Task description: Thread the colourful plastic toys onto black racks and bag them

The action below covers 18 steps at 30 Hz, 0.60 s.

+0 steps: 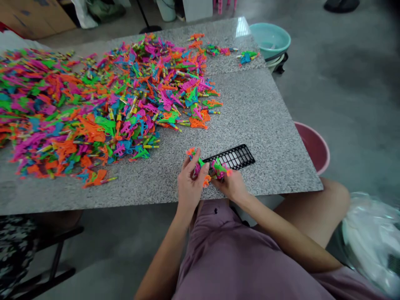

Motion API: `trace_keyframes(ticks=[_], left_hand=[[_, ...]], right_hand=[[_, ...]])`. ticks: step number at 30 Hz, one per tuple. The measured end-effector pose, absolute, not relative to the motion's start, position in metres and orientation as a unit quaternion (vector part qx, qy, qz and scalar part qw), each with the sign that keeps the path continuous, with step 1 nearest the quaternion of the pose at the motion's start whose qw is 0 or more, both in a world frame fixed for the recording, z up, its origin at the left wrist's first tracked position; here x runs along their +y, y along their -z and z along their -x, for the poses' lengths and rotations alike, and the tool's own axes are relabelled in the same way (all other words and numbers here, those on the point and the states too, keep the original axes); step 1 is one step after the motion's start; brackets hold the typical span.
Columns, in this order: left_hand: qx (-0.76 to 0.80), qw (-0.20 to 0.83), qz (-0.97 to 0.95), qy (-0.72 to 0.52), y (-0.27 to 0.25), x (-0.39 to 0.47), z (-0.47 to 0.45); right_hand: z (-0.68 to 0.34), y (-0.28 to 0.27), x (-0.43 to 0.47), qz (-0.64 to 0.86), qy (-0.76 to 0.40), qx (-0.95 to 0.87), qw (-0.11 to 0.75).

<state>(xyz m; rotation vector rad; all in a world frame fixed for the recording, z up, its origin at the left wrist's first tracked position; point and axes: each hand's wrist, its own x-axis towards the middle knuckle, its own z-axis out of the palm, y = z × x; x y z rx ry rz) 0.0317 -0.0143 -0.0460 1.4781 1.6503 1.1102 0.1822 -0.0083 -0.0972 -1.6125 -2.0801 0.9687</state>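
Note:
My left hand (189,180) is closed around a few small bright plastic toys (196,166) in orange, pink and green, held just over the table's front edge. Beside it, my right hand (235,186) grips more plastic toys (218,168), green and pink with an orange tip. The exact shape of the held pieces is partly covered by my fingers. Just behind both hands a black plastic grid tray (237,157) lies on the speckled grey table (250,112); its left end is partly hidden by the hands and toys.
A large heap of similar toys (93,108) spreads over the left and middle of the table, with a few strays (248,57) at the far right. Beyond the right edge stand a light blue basin (271,37) and a pink basin (315,150). Clear plastic bags (371,237) sit lower right.

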Motion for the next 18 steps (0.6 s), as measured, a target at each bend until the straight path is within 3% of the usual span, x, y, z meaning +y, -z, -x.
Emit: trace_keyframes(ticks=[7,13,18], left_hand=[[0.598,0.321,-0.626,-0.384,0.035,-0.006,-0.013],[0.536,0.114,-0.728,-0.411,0.017,-0.016,-0.004],[0.427,0.111,-0.873,-0.207,0.024,-0.014,0.002]], right_hand=[[-0.170,0.070,0.009,0.510,-0.275,-0.814,0.034],[-0.166,0.066,0.001,0.524,-0.289,-0.799,0.049],[-0.192,0.061,0.053,0.427,-0.382,-0.815,0.083]])
